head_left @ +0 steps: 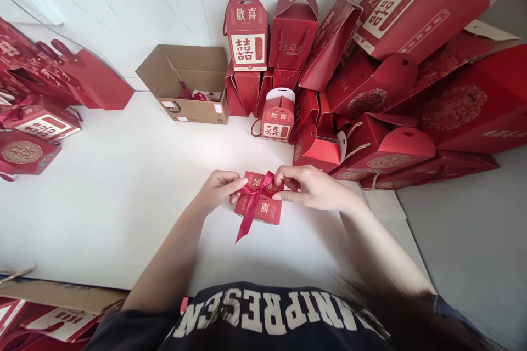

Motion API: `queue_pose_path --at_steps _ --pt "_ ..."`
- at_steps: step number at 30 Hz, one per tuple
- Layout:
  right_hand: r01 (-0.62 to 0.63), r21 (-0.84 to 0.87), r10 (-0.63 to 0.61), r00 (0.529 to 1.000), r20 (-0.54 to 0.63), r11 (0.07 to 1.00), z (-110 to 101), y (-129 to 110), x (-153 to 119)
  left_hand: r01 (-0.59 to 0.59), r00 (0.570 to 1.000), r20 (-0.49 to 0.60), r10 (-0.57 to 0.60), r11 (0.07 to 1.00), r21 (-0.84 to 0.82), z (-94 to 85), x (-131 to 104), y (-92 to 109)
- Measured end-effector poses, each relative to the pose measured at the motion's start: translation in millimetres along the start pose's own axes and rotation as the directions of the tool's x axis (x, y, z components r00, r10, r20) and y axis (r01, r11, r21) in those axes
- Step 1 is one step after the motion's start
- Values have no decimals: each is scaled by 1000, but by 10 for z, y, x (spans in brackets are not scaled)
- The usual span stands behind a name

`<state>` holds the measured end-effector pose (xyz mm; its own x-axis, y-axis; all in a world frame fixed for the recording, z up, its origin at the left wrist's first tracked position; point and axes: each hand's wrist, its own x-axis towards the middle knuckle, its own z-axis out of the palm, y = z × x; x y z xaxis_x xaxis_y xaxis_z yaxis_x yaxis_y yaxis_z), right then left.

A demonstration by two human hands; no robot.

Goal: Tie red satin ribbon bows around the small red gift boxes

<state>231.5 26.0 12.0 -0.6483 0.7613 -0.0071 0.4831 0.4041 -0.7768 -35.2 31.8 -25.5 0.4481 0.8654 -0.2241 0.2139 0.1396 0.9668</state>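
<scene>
A small red gift box (263,211) with pale Chinese lettering sits on the white table in front of me. Around it runs a crimson satin ribbon (247,221), tied in a bow on top, with one tail hanging toward me. My left hand (218,191) is closed at the box's left side, thumb and fingers pinching the ribbon's left loop. From the right, my right hand (308,187) pinches the ribbon between thumb and curled fingers, close to the knot. Part of the box top is hidden by the bow and my fingers.
Behind the box stands an open cardboard box (197,111) with red ribbon pieces inside. Red gift boxes (382,137) are piled at the back right. More red boxes and bags (49,120) stand at the left. A carton (61,293) of red packaging is at the lower left.
</scene>
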Motion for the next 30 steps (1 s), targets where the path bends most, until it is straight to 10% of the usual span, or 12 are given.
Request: queue_pose_path --at_steps 7,14,21,30 --pt "-42 21 37 982 187 999 -26 116 19 22 991 -136 -20 1000 20 -31 14 -49" --pt "-254 35 256 962 -90 966 3 122 25 14 994 -107 -14 1000 3 -13 17 -34" --pt "-209 283 148 964 222 936 -28 303 65 32 997 -75 -37 998 -58 -9 32 -51" --pt "-289 118 268 949 169 950 -65 223 10 47 990 -126 -61 992 -118 11 60 -109"
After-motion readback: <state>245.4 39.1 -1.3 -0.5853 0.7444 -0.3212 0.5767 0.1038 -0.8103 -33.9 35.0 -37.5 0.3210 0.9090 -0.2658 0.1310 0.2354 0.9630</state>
